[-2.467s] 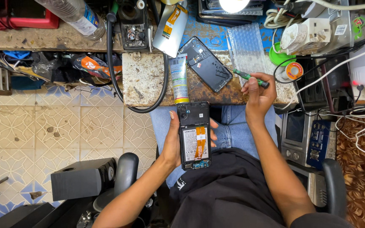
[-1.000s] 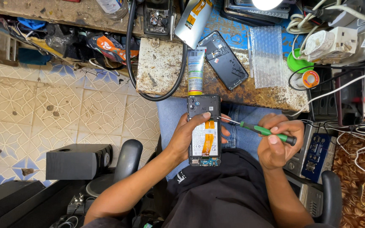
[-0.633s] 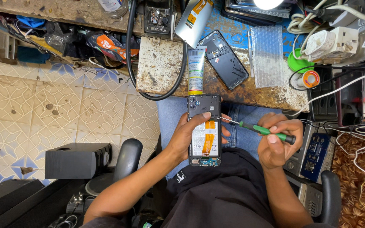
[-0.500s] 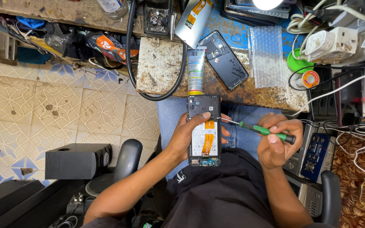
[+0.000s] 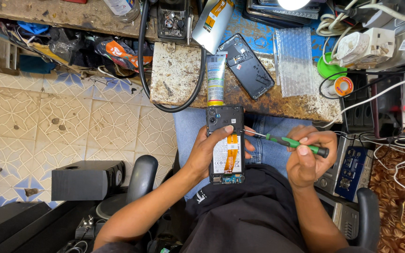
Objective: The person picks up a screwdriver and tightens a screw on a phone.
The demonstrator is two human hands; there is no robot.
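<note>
My left hand (image 5: 209, 151) holds an opened black phone (image 5: 225, 144) over my lap, its back off, showing a white battery and an orange ribbon cable. My thumb lies across its upper part. A green-handled screwdriver (image 5: 290, 143) is gripped in my right hand (image 5: 309, 157), and its metal tip touches the phone's right edge near the top.
On the worn bench lie a black phone back cover (image 5: 246, 66), a glue tube (image 5: 215, 78), a bubble-wrap piece (image 5: 294, 61), a solder-wire spool (image 5: 343, 86) and a black hose (image 5: 172, 105). Cables and electronic gear crowd the right. A black box (image 5: 87, 180) stands on the tiled floor at left.
My right hand came down from the bench with the screwdriver and brought its tip to the phone. Over the last second both hands have stayed nearly still.
</note>
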